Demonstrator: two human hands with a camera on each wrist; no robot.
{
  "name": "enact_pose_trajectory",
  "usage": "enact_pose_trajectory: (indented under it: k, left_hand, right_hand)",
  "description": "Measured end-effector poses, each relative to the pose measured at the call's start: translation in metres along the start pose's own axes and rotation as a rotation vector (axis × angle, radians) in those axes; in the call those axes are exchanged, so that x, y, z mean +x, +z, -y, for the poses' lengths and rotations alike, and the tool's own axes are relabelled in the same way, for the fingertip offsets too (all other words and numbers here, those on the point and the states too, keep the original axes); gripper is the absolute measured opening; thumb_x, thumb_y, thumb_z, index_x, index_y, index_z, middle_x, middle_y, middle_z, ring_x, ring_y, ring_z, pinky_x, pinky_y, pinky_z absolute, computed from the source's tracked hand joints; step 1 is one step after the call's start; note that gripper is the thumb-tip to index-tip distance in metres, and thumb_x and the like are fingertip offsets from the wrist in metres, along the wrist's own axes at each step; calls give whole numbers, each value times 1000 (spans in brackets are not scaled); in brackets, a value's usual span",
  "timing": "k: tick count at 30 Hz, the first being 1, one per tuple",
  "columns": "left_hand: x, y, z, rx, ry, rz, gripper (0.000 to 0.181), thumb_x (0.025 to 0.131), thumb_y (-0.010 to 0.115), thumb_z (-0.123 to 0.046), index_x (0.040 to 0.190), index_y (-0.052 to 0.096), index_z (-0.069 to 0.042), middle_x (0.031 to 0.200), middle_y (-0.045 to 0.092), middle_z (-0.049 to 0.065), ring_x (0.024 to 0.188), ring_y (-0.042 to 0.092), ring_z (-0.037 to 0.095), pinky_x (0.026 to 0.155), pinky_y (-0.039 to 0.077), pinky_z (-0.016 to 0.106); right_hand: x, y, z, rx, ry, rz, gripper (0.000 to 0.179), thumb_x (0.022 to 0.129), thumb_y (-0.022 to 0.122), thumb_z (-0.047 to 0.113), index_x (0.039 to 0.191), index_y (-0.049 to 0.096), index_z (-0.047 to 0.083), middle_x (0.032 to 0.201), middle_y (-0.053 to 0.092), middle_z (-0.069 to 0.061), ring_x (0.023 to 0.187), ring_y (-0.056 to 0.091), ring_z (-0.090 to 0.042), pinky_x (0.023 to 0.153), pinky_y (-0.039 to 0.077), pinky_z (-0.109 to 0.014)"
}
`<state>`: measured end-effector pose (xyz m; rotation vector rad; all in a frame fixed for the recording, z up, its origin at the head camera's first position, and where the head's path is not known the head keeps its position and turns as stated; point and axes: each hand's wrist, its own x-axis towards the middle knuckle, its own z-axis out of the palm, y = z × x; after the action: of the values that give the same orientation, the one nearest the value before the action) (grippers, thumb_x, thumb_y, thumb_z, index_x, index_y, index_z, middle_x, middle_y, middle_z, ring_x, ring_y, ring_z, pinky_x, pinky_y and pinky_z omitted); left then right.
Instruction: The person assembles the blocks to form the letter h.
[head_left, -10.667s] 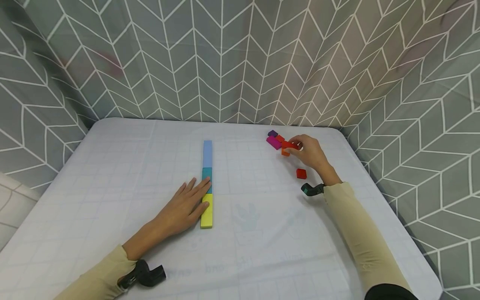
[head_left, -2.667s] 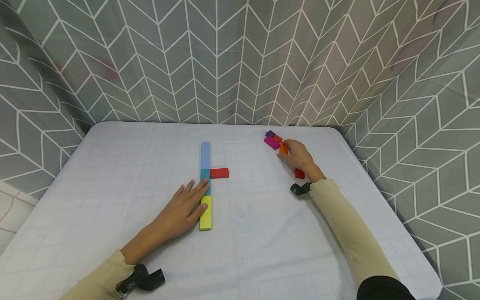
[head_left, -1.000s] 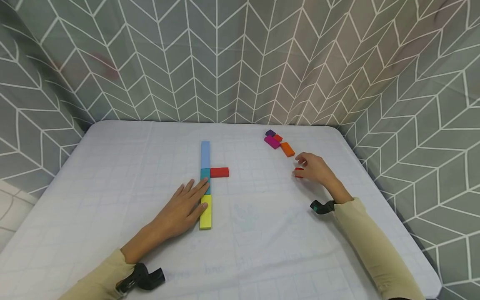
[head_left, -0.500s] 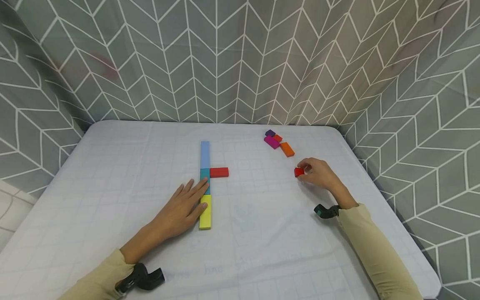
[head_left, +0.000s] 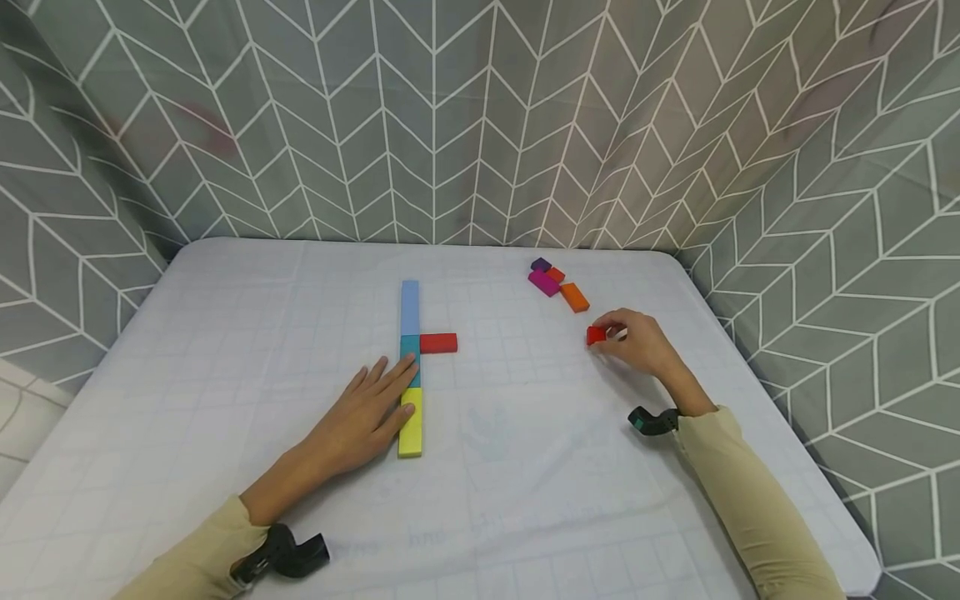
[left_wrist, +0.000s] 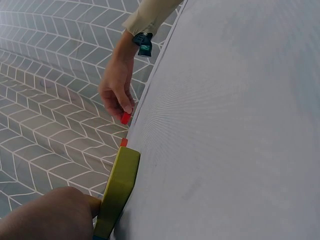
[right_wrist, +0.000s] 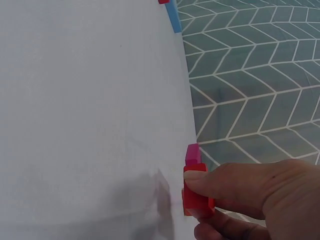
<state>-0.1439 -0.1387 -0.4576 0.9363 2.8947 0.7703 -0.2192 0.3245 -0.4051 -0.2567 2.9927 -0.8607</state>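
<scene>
In the head view a light blue block (head_left: 410,307), a teal block (head_left: 409,345) and a yellow block (head_left: 410,433) lie end to end in a straight column. My left hand (head_left: 363,417) rests with extended fingers on the teal and yellow ones. A red block (head_left: 438,343) juts out rightward from the teal block's side. Over on the right, my right hand (head_left: 637,342) pinches a small red block (head_left: 596,335) between thumb and fingers. The right wrist view shows this red block (right_wrist: 196,192) under the thumb, held above the table.
Beyond my right hand lie an orange block (head_left: 575,297), a magenta block (head_left: 543,283), a small red-orange block (head_left: 556,274) and a purple block (head_left: 541,265). A patterned curtain (head_left: 480,125) borders the white-covered table (head_left: 225,333) at the back and sides.
Earlier, my right hand placed one red block against the teal block, then handled the orange block. Since then it has taken the small red block and raised it slightly. My left hand stays put.
</scene>
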Motion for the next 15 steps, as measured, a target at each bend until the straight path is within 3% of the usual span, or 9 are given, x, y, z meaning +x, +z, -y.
enact_pose_trajectory:
  k: [15]
  left_hand:
    - [0,0,-1,3,9,-15,62,110,50,-35,163,33,-7,170,26,7,155,18,41,122,11,61]
  right_hand:
    - [4,-3,23,49,-68,-37,33,92,79,6,123,72,-3,119,68,-20,106,61,-37,91,56,-52]
